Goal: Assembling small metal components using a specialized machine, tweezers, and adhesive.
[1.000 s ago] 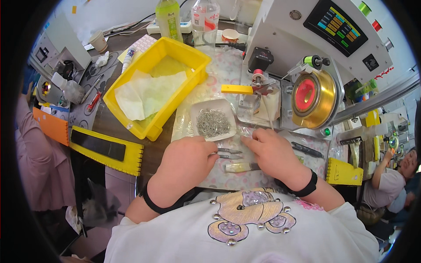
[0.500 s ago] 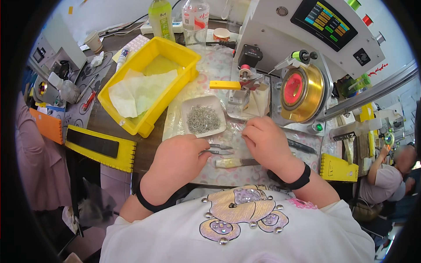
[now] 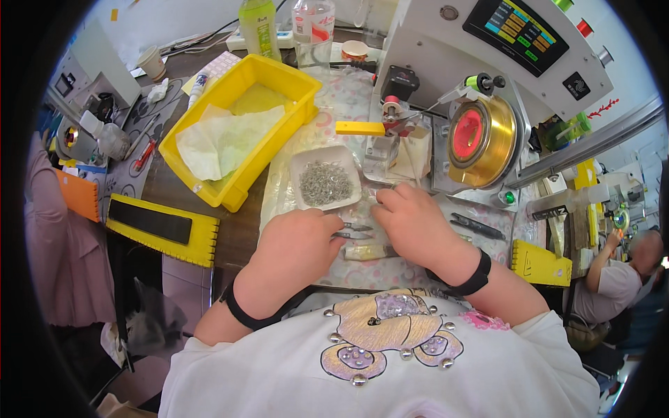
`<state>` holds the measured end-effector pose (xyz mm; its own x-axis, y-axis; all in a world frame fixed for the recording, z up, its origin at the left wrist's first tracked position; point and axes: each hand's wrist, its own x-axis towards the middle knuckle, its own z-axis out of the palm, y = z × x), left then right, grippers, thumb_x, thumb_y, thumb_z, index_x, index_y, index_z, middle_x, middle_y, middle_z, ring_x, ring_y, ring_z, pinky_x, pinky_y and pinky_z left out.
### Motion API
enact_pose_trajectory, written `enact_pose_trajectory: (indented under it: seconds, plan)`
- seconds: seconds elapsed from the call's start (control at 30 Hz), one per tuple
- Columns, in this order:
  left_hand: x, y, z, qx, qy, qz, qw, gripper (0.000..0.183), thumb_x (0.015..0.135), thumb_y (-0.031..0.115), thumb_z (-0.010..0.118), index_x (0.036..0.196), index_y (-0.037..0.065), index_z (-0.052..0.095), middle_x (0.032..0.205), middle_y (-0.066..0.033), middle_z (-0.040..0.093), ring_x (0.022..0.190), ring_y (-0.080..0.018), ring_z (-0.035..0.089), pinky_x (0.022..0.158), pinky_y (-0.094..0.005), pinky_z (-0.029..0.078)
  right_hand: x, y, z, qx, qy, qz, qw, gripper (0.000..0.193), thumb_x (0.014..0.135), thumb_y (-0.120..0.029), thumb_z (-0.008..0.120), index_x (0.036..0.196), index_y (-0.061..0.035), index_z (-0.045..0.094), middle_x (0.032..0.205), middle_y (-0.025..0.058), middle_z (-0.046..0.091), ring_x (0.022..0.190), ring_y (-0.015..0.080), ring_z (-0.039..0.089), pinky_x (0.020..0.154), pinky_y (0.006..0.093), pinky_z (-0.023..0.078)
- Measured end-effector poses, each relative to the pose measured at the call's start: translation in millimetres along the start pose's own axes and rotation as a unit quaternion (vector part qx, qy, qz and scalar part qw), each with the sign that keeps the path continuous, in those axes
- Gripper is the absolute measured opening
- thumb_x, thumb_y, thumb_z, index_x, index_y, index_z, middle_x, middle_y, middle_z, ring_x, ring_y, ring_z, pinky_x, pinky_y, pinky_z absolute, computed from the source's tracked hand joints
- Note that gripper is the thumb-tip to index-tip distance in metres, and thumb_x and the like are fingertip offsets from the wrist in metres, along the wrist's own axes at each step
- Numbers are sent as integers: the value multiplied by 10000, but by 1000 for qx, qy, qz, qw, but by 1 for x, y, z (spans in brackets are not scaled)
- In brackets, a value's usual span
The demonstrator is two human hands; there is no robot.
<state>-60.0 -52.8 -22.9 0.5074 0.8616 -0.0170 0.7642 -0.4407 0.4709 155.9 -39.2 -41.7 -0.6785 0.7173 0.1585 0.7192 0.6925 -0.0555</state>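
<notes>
My left hand is closed around thread snips, whose two grey pointed blades stick out to the right, slightly apart. My right hand is just across from the blade tips, thumb and fingers pinched together. Anything between those fingertips is too small or hidden to make out. Beyond my hands stands a white square dish full of small tangled silver metal pieces. Below the blades lies a tool with a yellowish wrapped handle, partly covered by my right hand. A dark slim tool rests right of that hand.
A yellow bin holding white cloth stands at left. At right is a white machine with a screen and a gold wire spool. Bottles stand at the back. Yellow armrests flank me. A co-worker sits far right.
Both hands have drawn closer together: the left, with the snips, went right, and the right went left. The dark slim tool shows more fully now.
</notes>
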Motion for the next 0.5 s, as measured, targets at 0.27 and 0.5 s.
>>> enact_pose_trajectory:
  seconds: [0.27, 0.5]
  plan:
    - [2, 3, 5, 5, 23, 24, 999, 153, 747, 193, 646, 847, 77, 649, 742, -106, 603, 728, -307, 596, 636, -403, 474, -12, -3, -2, 38, 24, 8, 999, 70, 661, -85, 557, 724, -62, 578, 839, 60, 519, 831, 246, 507, 706, 350, 449]
    - [11, 4, 17, 68, 23, 10, 997, 135, 719, 186, 664, 803, 84, 636, 758, -90, 604, 749, -293, 600, 653, -405, 480, 1, 1, 6, 87, 37, 49, 994, 74, 692, -33, 537, 761, -29, 563, 866, 101, 527, 844, 291, 516, 726, 384, 466]
